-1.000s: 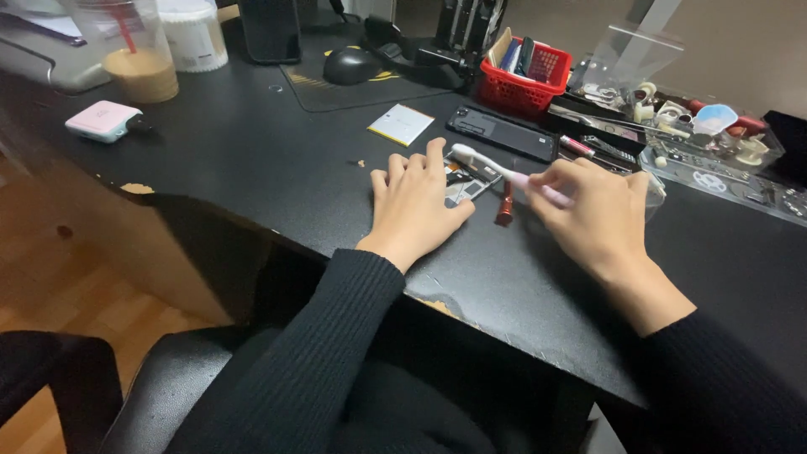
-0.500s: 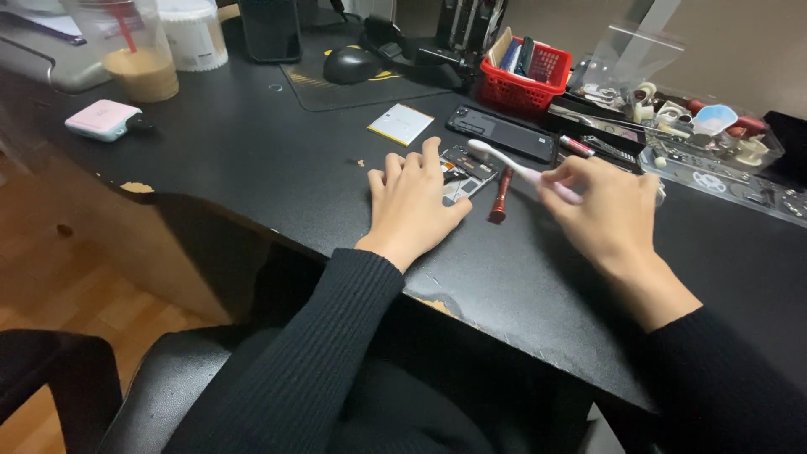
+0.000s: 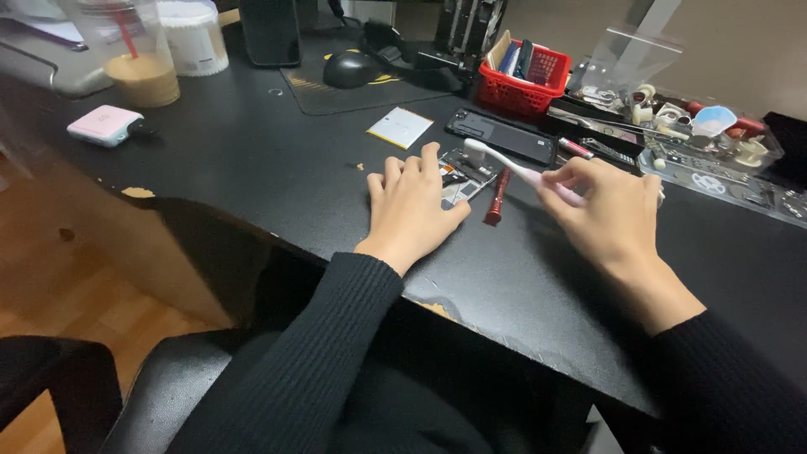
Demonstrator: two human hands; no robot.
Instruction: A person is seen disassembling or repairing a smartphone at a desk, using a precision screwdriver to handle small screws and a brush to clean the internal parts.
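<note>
My left hand (image 3: 414,204) lies spread, pinning the fragile board (image 3: 462,174); my right hand (image 3: 609,206) pinches the light toothbrush (image 3: 513,168) mid-handle.

Black desk (image 3: 252,160), edge chipped in places; far left a clear plastic cup (image 3: 139,50) of tan drink with a red straw, a white tub (image 3: 195,34) just behind it, a small pink case (image 3: 105,124) nearer the edge. Centre back: black mouse (image 3: 349,69) on a dark mat (image 3: 336,92), a pale yellow square card (image 3: 400,127) lying flat in front. Right back: red basket (image 3: 525,84) stuffed with tools, clear tray (image 3: 714,160) of small parts beyond.
</note>
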